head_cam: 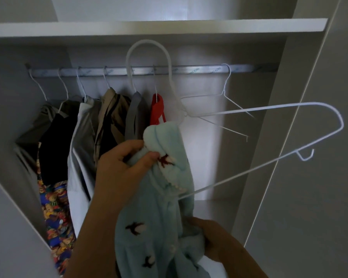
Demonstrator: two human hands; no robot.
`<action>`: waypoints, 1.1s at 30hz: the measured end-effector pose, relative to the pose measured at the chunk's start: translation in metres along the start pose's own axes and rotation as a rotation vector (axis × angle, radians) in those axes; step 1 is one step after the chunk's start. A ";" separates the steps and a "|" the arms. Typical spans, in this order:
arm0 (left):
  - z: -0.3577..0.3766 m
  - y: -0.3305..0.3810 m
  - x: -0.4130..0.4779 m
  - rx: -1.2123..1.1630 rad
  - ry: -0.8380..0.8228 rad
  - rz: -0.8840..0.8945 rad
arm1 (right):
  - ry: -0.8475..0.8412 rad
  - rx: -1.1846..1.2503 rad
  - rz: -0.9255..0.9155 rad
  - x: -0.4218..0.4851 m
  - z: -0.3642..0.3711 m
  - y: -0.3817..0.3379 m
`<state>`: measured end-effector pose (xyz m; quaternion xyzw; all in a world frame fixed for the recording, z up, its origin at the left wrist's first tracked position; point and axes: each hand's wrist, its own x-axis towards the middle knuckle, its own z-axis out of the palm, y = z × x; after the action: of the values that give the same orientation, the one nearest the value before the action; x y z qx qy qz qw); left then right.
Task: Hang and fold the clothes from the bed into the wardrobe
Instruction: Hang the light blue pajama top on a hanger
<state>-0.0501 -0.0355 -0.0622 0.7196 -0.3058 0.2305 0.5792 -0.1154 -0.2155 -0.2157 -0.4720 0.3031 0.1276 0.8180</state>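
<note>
Faces an open wardrobe [279, 77]. Grips the top of a pale-blue fleece [155, 217] in the left hand [125, 167], with fingers [132, 147] and thumb curled tight round a bunch near its neck. Clutches a lower fold of the same fleece in the right hand [215, 239], fingers closed into the cloth. Holds the fleece up in front of the hanging space, below the rail [189, 69] and just right of the clothes already hung. Carries a white wire hanger [269, 106] half inside the fleece: one shoulder buried in the cloth, the other jutting far out to the right, the hook rising in front of the rail. Shows dark bird shapes scattered over the fleece. Keeps six hung pieces along the rail to the left, among them a red top [156, 111], a grey one [134, 115], a khaki one [111, 113], a white shirt [82, 137] and a black one [56, 147], with a bear-print cloth [56, 213] below. Leaves a bare hanger [226, 83] on the rail at the right, under the shelf [149, 27].
</note>
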 end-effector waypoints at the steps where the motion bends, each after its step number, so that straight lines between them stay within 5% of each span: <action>1: -0.002 -0.003 0.001 0.013 -0.009 0.005 | -0.008 0.015 0.008 0.001 -0.001 0.001; 7: -0.024 -0.028 -0.003 0.135 -0.054 -0.058 | -0.012 0.157 -0.174 -0.003 -0.015 -0.024; 14: -0.048 -0.058 -0.016 0.199 -0.146 -0.345 | -0.128 0.401 -0.387 -0.031 -0.021 -0.063; 24: -0.047 -0.074 -0.027 0.168 -0.307 -0.507 | -0.166 0.300 -0.355 -0.052 -0.004 -0.093; 33: -0.017 -0.067 -0.033 -0.144 -0.101 -0.564 | 0.232 0.044 -0.599 -0.046 0.007 -0.098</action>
<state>-0.0251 -0.0034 -0.1273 0.7439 -0.1376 0.0019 0.6539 -0.1006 -0.2567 -0.1164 -0.5338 0.2448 -0.1801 0.7891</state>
